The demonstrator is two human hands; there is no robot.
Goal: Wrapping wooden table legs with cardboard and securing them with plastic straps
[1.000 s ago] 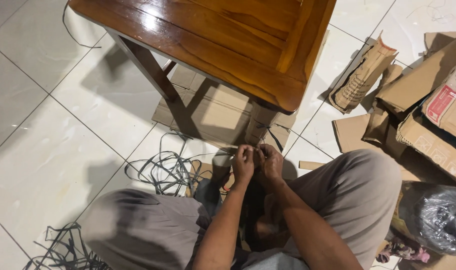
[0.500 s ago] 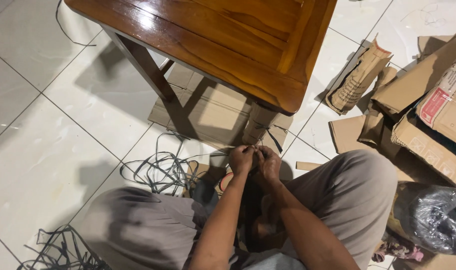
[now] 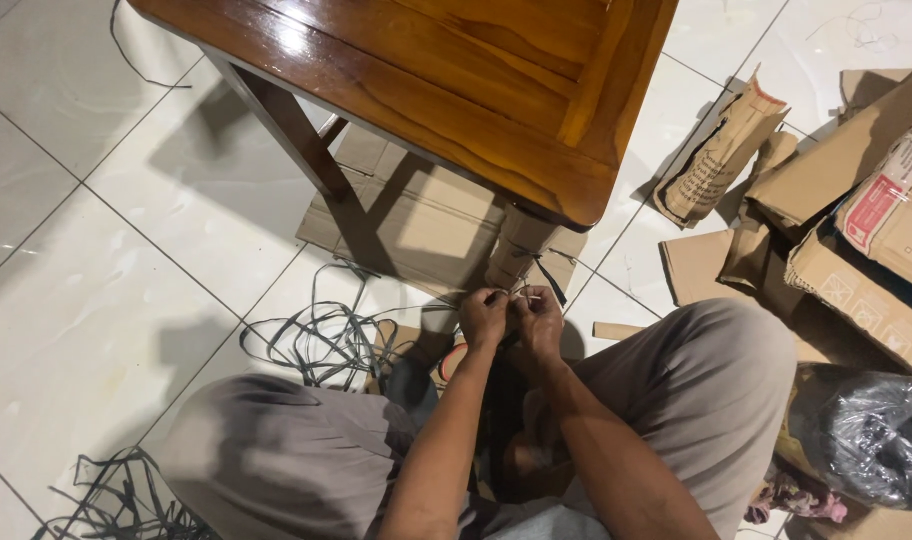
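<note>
- The floor [image 3: 106, 290] is pale glossy tile with dark grout lines; a person sits on it, knees in grey trousers spread to either side, under the corner of a varnished wooden table [image 3: 456, 90].
- A flattened cardboard sheet [image 3: 416, 225] lies under the table leg, and more torn cardboard boxes [image 3: 856, 230] are heaped to the person's right beside a bundle wrapped in dark plastic film [image 3: 871, 440].
- The left hand [image 3: 484, 317] and the right hand [image 3: 538, 320] meet just in front of the table corner, knuckles touching, fingers curled in tight.
- Both hands pinch a thin dark strap [image 3: 511, 292] between fingertips; the grip is narrow and closed on it, though the exact hold of each finger is too small to make out.
- Compared with the earlier views, the hands sit in nearly the same spot between the knees; only the fingers have shifted a little, so the work on the strap looks like small fiddling at one point, not a pull or a reach.
- A loose tangle of the same dark strapping [image 3: 321, 340] lies on the tile just to the left of the hands, and another tangle [image 3: 126, 495] sits by the left knee; neither has moved.
</note>
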